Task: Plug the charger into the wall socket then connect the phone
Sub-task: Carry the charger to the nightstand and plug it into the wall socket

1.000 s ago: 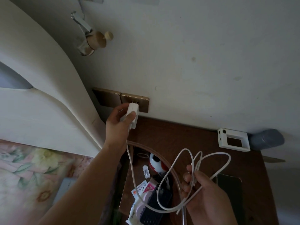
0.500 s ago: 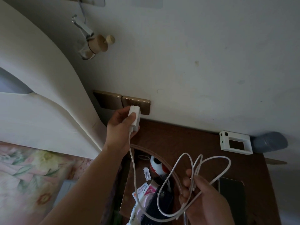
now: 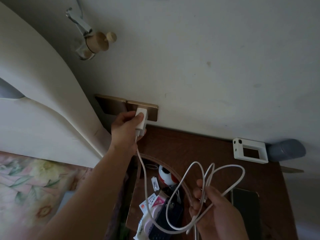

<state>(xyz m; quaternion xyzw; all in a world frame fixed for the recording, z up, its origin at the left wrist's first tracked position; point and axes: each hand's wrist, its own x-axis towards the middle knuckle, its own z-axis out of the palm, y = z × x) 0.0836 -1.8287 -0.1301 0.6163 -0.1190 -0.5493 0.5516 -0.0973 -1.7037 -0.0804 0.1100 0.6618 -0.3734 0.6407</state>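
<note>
Pressing charger [image 3: 140, 121] into socket [image 3: 149, 110], left hand [image 3: 124, 130] pinching it; push square, twelve o'clock; right hand [image 3: 213, 210] closed round cable [image 3: 187, 172].

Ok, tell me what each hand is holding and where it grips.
The left hand grips the charger by its sides, against the wall socket. The right hand holds the cable by its bunched loops.

Left hand [image 3: 125, 129] presses charger [image 3: 141, 121] — socket [image 3: 150, 110], cable [image 3: 204, 187] looped
</note>
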